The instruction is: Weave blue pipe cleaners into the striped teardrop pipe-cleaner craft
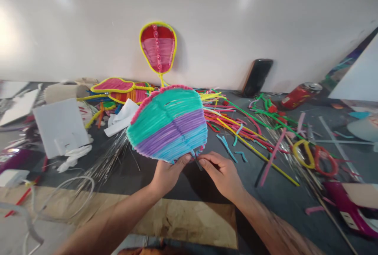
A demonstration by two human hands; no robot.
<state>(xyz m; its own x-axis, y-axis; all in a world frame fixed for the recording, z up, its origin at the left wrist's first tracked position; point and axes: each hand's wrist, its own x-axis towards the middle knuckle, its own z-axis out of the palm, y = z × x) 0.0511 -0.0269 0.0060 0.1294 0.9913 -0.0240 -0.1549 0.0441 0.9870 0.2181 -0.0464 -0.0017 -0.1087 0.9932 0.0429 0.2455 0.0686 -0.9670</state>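
Note:
A large petal shape made of pipe cleaners (168, 125) is banded in teal, purple and light blue, with a pink edge along its upper left. My left hand (168, 172) grips its lower edge, thumb on the front face. Close beside, my right hand (221, 172) pinches the dark stem (199, 163) at the petal's bottom tip, where a bit of pink pipe cleaner curls. Behind it, a pink and red petal with a yellow rim (158, 48) stands upright against the white wall. The fingers of my left hand behind the petal are hidden.
Loose pipe cleaners (245, 133) spread to the right, near scissors (304, 154), a phone (257, 77) and a red can (301, 95). Thin metal wires (110, 156), a white card (60, 127) and a cable (91, 192) lie left. A purple glue gun (348, 207) sits at lower right.

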